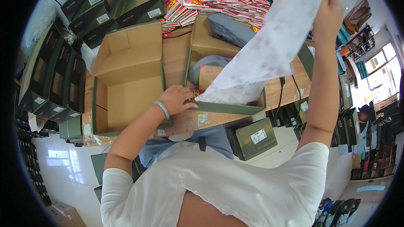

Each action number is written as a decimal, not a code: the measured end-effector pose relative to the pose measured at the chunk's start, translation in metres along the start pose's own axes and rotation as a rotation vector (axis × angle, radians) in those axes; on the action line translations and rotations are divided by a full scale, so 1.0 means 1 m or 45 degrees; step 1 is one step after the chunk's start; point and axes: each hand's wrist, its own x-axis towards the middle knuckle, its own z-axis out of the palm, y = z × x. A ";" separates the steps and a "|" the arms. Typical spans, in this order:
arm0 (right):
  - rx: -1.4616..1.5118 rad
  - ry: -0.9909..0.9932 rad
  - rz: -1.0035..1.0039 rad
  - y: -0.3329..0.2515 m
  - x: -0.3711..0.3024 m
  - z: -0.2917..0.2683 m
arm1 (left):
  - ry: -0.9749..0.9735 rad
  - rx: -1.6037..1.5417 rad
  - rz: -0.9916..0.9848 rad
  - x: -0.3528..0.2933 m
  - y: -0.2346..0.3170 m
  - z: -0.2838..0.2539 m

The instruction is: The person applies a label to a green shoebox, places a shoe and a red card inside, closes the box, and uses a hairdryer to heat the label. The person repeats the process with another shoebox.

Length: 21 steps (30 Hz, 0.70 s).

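Observation:
My raised right hand [328, 17] pinches the upper corner of a large sheet of white tissue paper [269, 46], which slants down into an open green shoebox [235, 108]. At that box's near left corner is my left hand [176, 99], its fingers curled over the rim and thumb along the front wall. Inside lie a grey item [200, 69] and a tan card-like piece [209, 77], partly covered by the paper. A plastic-wrapped grey bundle [231, 29] rests at the raised lid. Left of my hand stands another open shoebox [134, 103], bare brown inside.
The boxes stand on a wooden table [176, 59]. Closed dark shoeboxes [141, 4] are stacked at the back left, with more [52, 75] along the left side. Red printed packets [181, 6] lie heaped behind. Black cables [281, 92] hang at the right edge near another green box [254, 138].

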 end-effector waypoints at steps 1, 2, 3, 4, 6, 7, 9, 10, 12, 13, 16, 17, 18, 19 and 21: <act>0.111 -0.081 0.040 -0.020 0.014 0.001 | 0.084 -0.041 -0.085 -0.001 0.003 -0.005; 0.168 -0.150 0.071 -0.047 0.032 -0.008 | 0.169 -0.098 -0.115 0.009 0.011 -0.009; 0.259 -0.227 0.112 -0.061 0.040 -0.011 | 0.249 -0.146 -0.179 0.014 0.020 -0.013; -0.016 -0.122 -0.063 -0.008 0.075 0.000 | 0.349 -0.324 -0.095 0.027 0.033 -0.017; -0.327 -0.044 -0.237 0.059 0.100 0.051 | 0.353 -0.735 -0.060 0.036 0.070 -0.039; -0.365 -0.057 -0.260 0.043 0.092 0.085 | 0.347 -0.806 0.021 0.030 0.081 -0.043; -0.195 -0.139 0.039 0.006 0.076 0.110 | 0.461 -0.611 0.291 0.026 0.115 -0.046; -0.274 -0.080 0.026 0.009 0.086 0.086 | 0.525 -0.680 0.442 0.036 0.140 -0.048; -0.133 -0.068 0.064 0.017 0.074 0.133 | 0.630 -0.346 0.323 0.037 0.152 -0.041; -0.085 -0.062 0.209 -0.001 0.073 0.118 | 0.532 -0.618 0.364 0.040 0.151 -0.034; -0.226 -0.236 0.238 0.012 0.063 0.157 | 0.395 -1.192 0.196 0.018 0.115 -0.024; -0.287 -0.254 0.259 0.017 0.059 0.164 | 0.450 -1.326 0.148 -0.004 0.103 -0.034; -0.326 -0.274 0.281 0.018 0.050 0.175 | 0.488 -1.342 -0.031 -0.026 0.082 -0.034; -0.369 -0.298 0.299 0.019 0.040 0.187 | 0.673 -1.471 -0.093 -0.046 0.065 -0.035; -0.375 -0.391 0.286 0.041 0.016 0.203 | 0.376 -1.930 -0.629 -0.093 0.042 -0.081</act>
